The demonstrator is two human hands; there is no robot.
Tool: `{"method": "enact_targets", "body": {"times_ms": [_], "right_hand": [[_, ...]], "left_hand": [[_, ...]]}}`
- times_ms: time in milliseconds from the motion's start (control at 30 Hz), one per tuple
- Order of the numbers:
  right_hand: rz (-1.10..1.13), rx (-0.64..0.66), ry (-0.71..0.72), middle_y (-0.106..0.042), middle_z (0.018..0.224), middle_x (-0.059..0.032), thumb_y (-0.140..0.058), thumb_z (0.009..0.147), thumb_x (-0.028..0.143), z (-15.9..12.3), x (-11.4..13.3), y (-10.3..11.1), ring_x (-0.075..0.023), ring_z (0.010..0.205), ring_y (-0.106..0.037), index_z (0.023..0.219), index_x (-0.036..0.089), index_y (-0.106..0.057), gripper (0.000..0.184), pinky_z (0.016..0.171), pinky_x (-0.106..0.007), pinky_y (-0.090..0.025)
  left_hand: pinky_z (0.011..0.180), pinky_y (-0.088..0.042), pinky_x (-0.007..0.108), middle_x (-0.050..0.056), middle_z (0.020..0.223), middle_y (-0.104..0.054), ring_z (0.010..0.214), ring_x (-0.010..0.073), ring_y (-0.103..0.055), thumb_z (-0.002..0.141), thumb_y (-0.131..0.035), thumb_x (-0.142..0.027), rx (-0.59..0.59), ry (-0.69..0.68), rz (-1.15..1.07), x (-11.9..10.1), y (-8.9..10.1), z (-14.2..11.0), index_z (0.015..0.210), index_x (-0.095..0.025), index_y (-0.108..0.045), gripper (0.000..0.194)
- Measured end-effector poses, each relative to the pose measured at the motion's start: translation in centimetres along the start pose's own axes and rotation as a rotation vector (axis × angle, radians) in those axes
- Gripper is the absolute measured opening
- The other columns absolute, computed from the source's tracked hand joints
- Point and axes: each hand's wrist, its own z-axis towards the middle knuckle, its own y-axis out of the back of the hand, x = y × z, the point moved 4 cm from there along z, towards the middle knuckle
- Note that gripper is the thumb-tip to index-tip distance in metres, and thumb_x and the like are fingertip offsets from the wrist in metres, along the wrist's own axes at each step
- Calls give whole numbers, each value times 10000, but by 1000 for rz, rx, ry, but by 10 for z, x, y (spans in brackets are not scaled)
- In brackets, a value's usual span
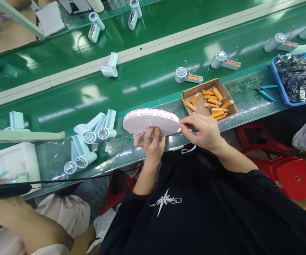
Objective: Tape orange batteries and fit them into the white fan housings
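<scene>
A wide white roll of foam tape (pixel 151 122) with red printing on its outer edge is held up in front of me. My left hand (pixel 151 143) grips it from below, with fingers in the hole at its core. At the roll's right edge my right hand (pixel 202 131) is closed in a pinch; its fingertips touch or almost touch the tape's edge, and what lies between them is too small to make out. Just beyond my right hand stands a cardboard box (pixel 186 92) holding several orange battery cells (pixel 213 101).
Several pale blue housings (pixel 103 133) lie left on the bench. Others with wires and orange cells (pixel 181 75) stand on the green belt (pixel 147 76). At right are blue-handled pliers (pixel 266 92) and a blue tray (pixel 277 79) of circuit boards. A co-worker's arm (pixel 28 226) shows lower left.
</scene>
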Motion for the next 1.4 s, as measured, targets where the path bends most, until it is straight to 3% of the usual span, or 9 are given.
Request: {"method": "enact_targets", "body": {"times_ms": [100,367,600,767,900,1000,1200,1300,1400], "right_hand": [[-28,35,-37,-786,824,-23,-599,1037,280,-1,-4,-3,-175,711,-721,943,259,-778,203,758,-310,-633],[34,10,-78,-745,737,-1,-612,958,244,1,-9,-5,-153,634,-667,842,243,-740,173,691,-288,-597],[348,-76,-143,-678,634,33,-645,823,216,3,-15,-9,-106,529,-566,739,215,-702,102,553,-236,-506],[503,-140,-214,-664,623,34,-671,812,236,-2,-18,-15,-98,518,-546,718,206,-702,103,532,-233,-479],[589,-176,-273,-654,622,33,-684,790,252,-6,-17,-19,-102,508,-547,719,214,-696,81,518,-242,-472],[708,-226,-299,-637,617,37,-715,813,277,-10,-18,-22,-99,482,-528,730,220,-680,108,498,-242,-456],[768,-330,-213,-609,615,15,-788,900,517,-20,-24,-21,-119,483,-507,752,235,-670,340,488,-276,-438],[868,-251,-44,-588,590,20,-784,936,457,-22,-20,-19,-124,480,-511,755,240,-653,312,499,-278,-433],[1020,-54,156,-590,592,30,-736,955,307,-25,-11,-12,-111,471,-500,784,237,-645,205,495,-253,-419]], "left_hand": [[1184,-351,749,152,1263,-727,1371,433,-387,888,-796,-255,-33,-37,32,-2,2,0,1185,-322,-770,306],[1250,-278,778,155,1190,-751,1394,429,-372,919,-783,-293,-39,-27,20,2,1,0,1145,-327,-798,229],[1207,-319,680,181,1115,-770,1319,393,-422,953,-754,-349,-17,48,71,-4,0,3,1027,-276,-819,123],[1177,-327,665,167,1071,-760,1235,371,-437,935,-764,-327,-73,3,118,-12,2,3,973,-276,-810,79],[1192,-277,683,180,1107,-734,1264,388,-394,905,-782,-294,-5,52,75,-14,0,1,995,-272,-795,94],[1173,-288,664,185,1159,-704,1271,391,-384,869,-798,-284,32,66,60,-16,-2,-1,1022,-261,-772,157],[1130,-336,625,189,1272,-644,1257,392,-398,812,-828,-346,-93,24,116,-24,6,3,1220,-227,-699,444],[1148,-374,619,190,1348,-612,1282,390,-418,811,-857,-445,-45,0,30,-27,7,9,1400,-214,-611,679],[1135,-460,572,172,1456,-566,1355,374,-425,802,-882,-510,58,40,-97,-24,5,13,1541,-246,-504,870]]}}
